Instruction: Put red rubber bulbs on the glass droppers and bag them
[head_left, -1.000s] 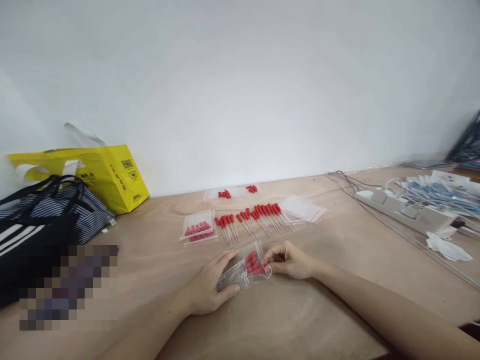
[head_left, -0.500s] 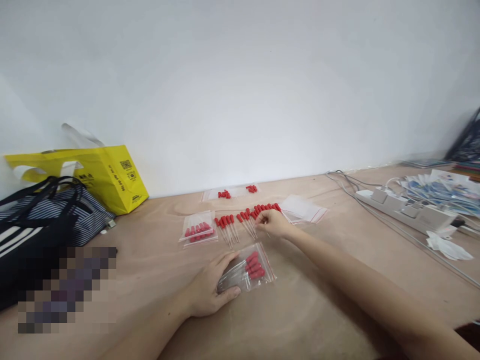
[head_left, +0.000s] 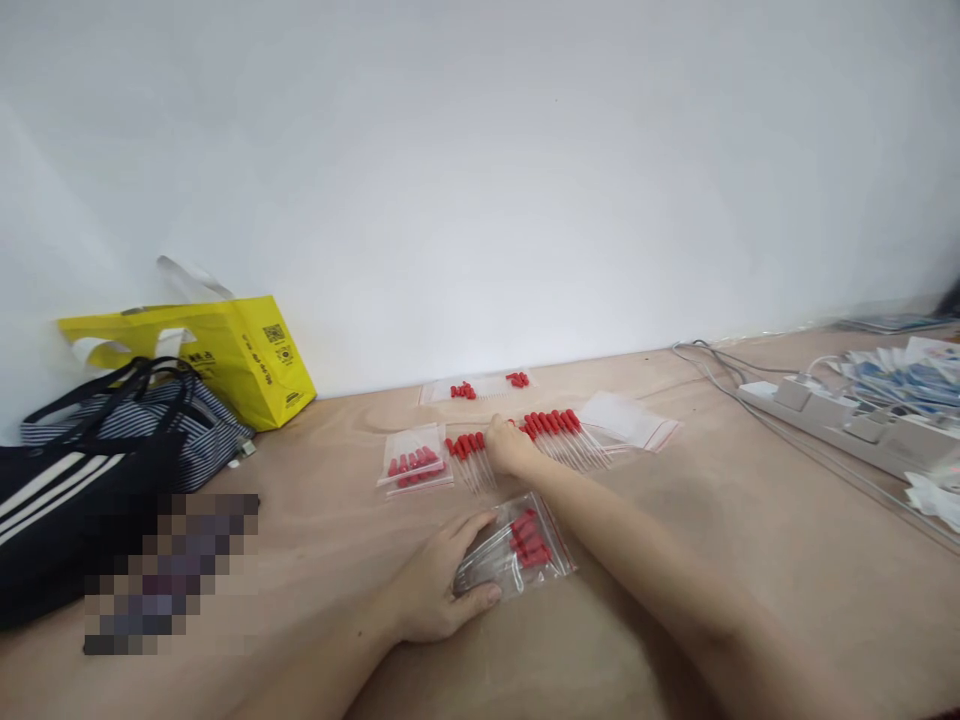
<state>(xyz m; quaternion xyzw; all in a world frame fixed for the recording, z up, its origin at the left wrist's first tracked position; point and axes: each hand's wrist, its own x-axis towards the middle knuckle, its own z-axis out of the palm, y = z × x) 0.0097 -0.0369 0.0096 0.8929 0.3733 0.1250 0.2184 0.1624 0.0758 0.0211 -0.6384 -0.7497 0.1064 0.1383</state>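
My left hand [head_left: 439, 590] grips the open end of a clear zip bag [head_left: 551, 572] between thumb and fingers, low over the table. Inside the bag lie several droppers with red rubber bulbs [head_left: 530, 540] and clear stems. My right hand [head_left: 510, 445] reaches into a row of loose droppers, fingers closed; what they hold, if anything, is hidden behind the hand. To its left lies a group of loose red-bulbed droppers [head_left: 466, 446], to its right a longer row of droppers [head_left: 553, 424]. Filled zip bags [head_left: 415, 467] lie farther left.
Empty-looking zip bags [head_left: 628, 420] lie right of the row. Another bag with red bulbs [head_left: 491, 386] is near the wall. At left stand a yellow bag [head_left: 259, 350] and a black bag [head_left: 90, 510]; at right, a power strip [head_left: 832, 425], cables and blue-white packets [head_left: 900, 375].
My right hand has moved left along the row, uncovering the droppers on the right. The left hand stays on the bag. The whole view has shifted slightly.
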